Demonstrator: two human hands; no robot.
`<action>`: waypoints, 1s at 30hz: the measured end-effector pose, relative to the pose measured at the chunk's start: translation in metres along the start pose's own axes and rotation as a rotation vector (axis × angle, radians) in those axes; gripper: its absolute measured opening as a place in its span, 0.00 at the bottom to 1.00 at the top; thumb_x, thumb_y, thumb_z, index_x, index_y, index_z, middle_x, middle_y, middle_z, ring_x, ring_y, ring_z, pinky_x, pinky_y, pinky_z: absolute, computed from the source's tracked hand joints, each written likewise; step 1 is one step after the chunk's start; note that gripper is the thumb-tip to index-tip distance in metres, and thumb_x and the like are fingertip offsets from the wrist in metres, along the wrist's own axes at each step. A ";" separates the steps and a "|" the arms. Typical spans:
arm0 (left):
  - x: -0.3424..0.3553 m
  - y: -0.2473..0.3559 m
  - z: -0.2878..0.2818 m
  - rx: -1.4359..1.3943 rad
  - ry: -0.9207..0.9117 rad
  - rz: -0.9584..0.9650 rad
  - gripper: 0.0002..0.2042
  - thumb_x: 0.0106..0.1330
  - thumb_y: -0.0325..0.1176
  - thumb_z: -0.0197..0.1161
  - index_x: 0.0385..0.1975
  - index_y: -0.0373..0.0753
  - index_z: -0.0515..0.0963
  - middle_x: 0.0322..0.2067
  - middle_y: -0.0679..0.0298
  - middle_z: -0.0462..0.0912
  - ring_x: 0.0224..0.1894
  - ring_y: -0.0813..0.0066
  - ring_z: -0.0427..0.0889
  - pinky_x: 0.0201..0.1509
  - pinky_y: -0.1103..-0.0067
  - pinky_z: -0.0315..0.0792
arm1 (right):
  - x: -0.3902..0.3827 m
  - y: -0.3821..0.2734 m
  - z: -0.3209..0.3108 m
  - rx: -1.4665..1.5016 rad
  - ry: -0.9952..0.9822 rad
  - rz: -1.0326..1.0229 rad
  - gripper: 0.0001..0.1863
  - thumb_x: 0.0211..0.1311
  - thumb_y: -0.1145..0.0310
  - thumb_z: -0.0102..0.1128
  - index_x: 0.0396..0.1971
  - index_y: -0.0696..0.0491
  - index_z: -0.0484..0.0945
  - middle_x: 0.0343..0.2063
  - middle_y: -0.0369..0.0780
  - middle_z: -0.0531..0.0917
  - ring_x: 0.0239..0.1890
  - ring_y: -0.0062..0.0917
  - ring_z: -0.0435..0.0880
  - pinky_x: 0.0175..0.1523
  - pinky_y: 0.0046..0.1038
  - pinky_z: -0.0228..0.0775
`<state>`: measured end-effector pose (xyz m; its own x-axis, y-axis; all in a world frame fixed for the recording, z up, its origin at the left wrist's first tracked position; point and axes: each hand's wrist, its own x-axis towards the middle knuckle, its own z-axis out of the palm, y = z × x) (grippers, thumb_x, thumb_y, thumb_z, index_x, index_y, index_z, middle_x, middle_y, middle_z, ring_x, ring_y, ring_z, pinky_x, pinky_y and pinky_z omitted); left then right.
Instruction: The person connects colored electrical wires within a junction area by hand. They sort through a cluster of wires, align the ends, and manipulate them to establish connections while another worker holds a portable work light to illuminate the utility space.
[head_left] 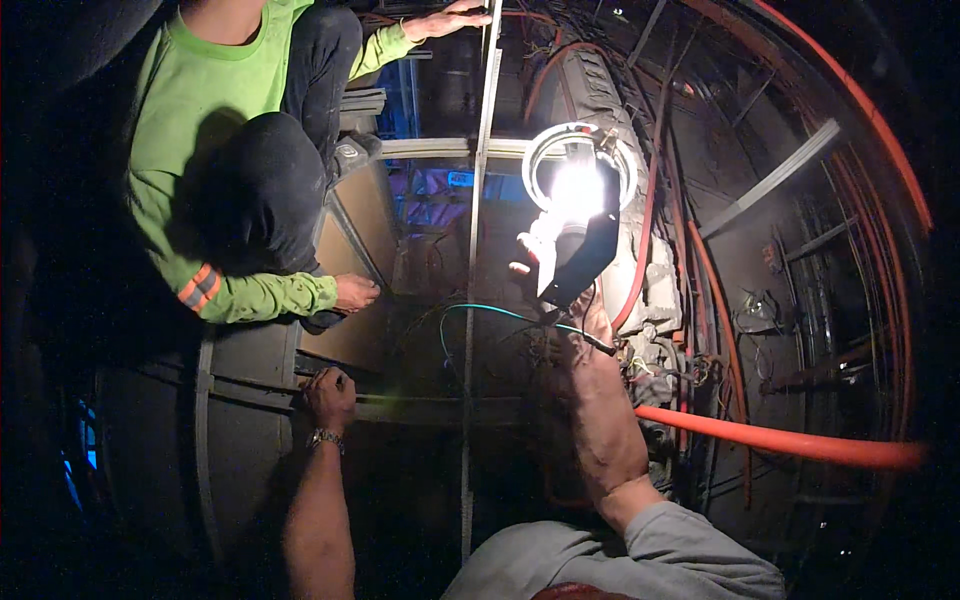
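My right hand (590, 318) is raised and closed around a lit lamp (598, 235) with a dark, angular housing. Its glare hides part of the grip; some fingertips show at its left side. Behind the lamp's top is a pale round ring (532, 160). A thin green wire (497, 309) runs to a black-sleeved end beside my right wrist. Lower left, my left hand (328, 395), with a metal watch (325, 438) at the wrist, is curled over a metal rail (430, 408).
A person in a yellow-green shirt (215, 90) crouches at upper left, one hand (355, 293) low by a brown panel (355, 235), the other on an upright metal strip (482, 130). Orange conduit (780, 437), loose wires (650, 370) and a grey wrapped duct (655, 290) run along the right.
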<state>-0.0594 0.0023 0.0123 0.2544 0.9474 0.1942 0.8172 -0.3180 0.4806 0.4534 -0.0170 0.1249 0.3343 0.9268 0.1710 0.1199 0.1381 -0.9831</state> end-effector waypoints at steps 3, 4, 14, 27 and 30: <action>-0.004 -0.012 0.002 -0.024 -0.007 -0.013 0.07 0.63 0.36 0.65 0.26 0.41 0.82 0.28 0.52 0.85 0.35 0.46 0.84 0.43 0.55 0.74 | 0.002 0.002 0.003 0.014 0.004 -0.003 0.24 0.73 0.60 0.63 0.62 0.55 0.72 0.56 0.44 0.80 0.56 0.29 0.78 0.59 0.40 0.76; -0.005 -0.013 0.001 -0.019 -0.007 -0.016 0.07 0.63 0.36 0.65 0.26 0.41 0.82 0.28 0.52 0.85 0.35 0.46 0.84 0.43 0.55 0.74 | 0.001 0.004 0.006 0.020 0.003 -0.002 0.24 0.73 0.60 0.63 0.62 0.55 0.72 0.56 0.44 0.80 0.56 0.29 0.77 0.59 0.40 0.76; -0.005 0.006 0.001 -0.032 0.042 0.034 0.08 0.64 0.35 0.63 0.26 0.39 0.80 0.28 0.51 0.83 0.35 0.44 0.83 0.41 0.55 0.74 | -0.008 0.012 0.001 0.025 0.019 0.008 0.25 0.73 0.60 0.64 0.64 0.54 0.71 0.58 0.44 0.79 0.58 0.29 0.76 0.61 0.40 0.75; -0.007 0.006 -0.002 -0.001 0.025 0.006 0.08 0.63 0.36 0.63 0.26 0.40 0.80 0.28 0.52 0.83 0.36 0.46 0.83 0.42 0.55 0.73 | -0.011 0.008 -0.012 0.031 0.058 -0.017 0.27 0.73 0.59 0.64 0.66 0.53 0.70 0.60 0.44 0.78 0.61 0.29 0.75 0.64 0.40 0.74; -0.011 -0.005 -0.001 0.016 0.019 0.028 0.07 0.62 0.36 0.64 0.26 0.40 0.80 0.28 0.53 0.83 0.36 0.47 0.82 0.42 0.56 0.72 | -0.013 0.007 -0.011 0.040 0.056 -0.019 0.27 0.73 0.59 0.64 0.67 0.53 0.69 0.61 0.44 0.78 0.62 0.29 0.74 0.65 0.40 0.74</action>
<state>-0.0670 -0.0061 0.0082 0.2680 0.9372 0.2234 0.8183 -0.3438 0.4607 0.4600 -0.0322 0.1160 0.3846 0.9029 0.1919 0.0895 0.1705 -0.9813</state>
